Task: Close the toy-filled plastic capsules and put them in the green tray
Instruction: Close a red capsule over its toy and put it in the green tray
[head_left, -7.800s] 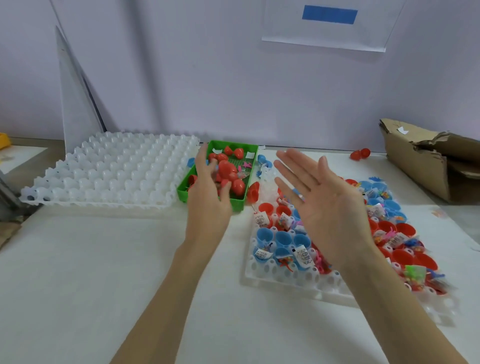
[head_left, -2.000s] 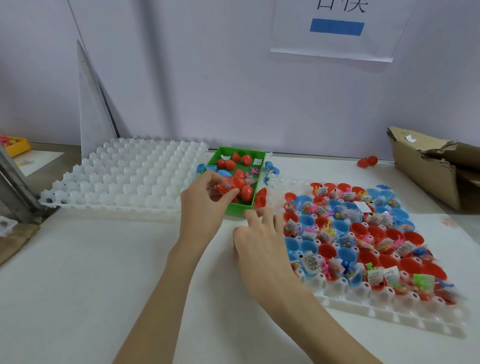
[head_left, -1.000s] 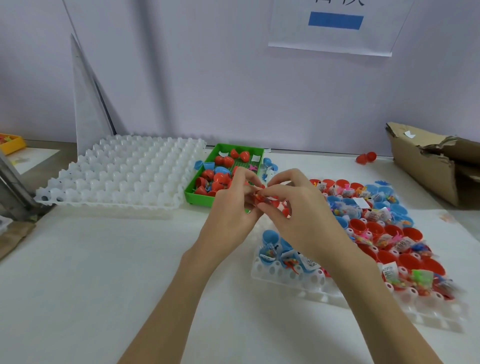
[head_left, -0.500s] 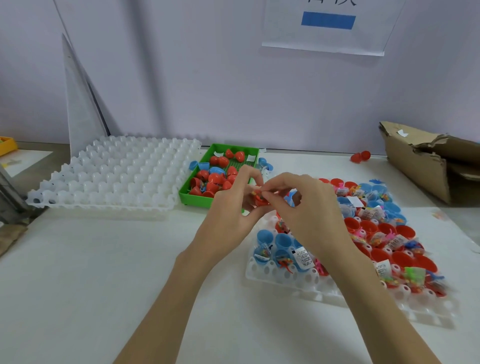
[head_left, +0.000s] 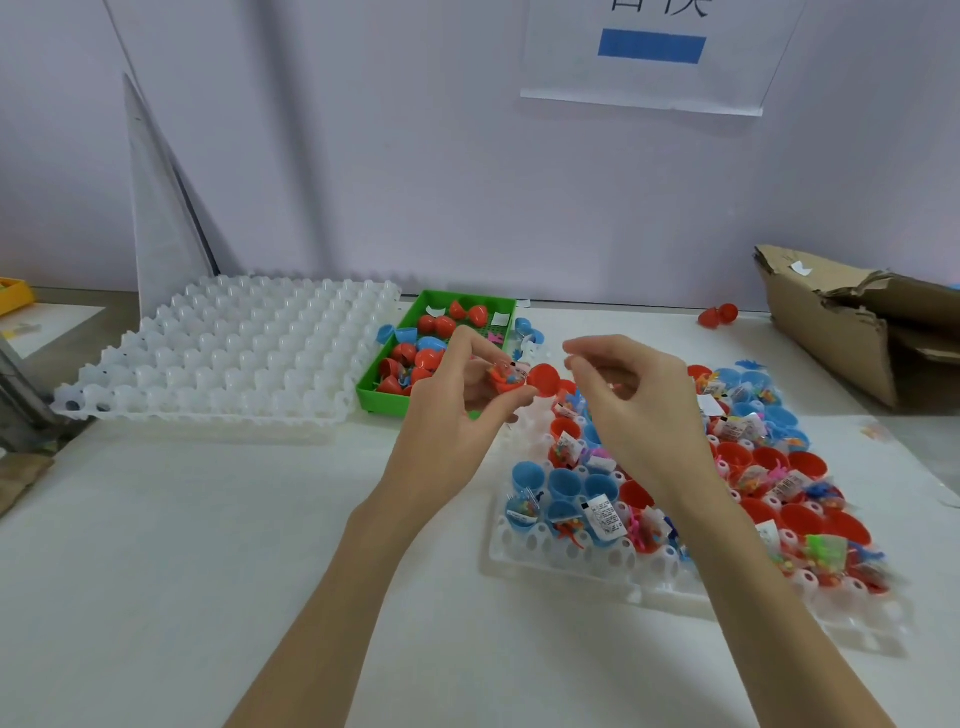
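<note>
Item: red toy-filled capsule (head_left: 511, 379), open, its hinged lid (head_left: 544, 378) swung out to the side facing the right hand.

Left hand (head_left: 457, 410): pinches the capsule's lower cup between thumb and fingers, raised above the table; a toy packet shows at the cup's mouth.

Right hand (head_left: 631, 405): just beside the capsule, not touching it, fingers loosely curled with thumb and forefinger near each other, holding nothing that can be seen.

Green tray (head_left: 387, 401): just beyond the left hand, partly behind it, already holding a heap of red and blue capsules.

White cell tray of open capsules (head_left: 571, 556): beneath and outward of the right hand, many red and blue cups with toy packets awaiting closure.

Empty white cell tray (head_left: 234, 358): well outward of the left hand.

Torn cardboard box (head_left: 831, 322): far outward of the right hand.

Step in hand, by judgement: closing this capsule. To do it well, tuck the packet fully below the rim so nothing catches in the seam, keep the cup steady in the left pinch, fold the lid over with the right fingertips, and press squarely until it seats. Then a short reach forward drops it into the green tray.
</note>
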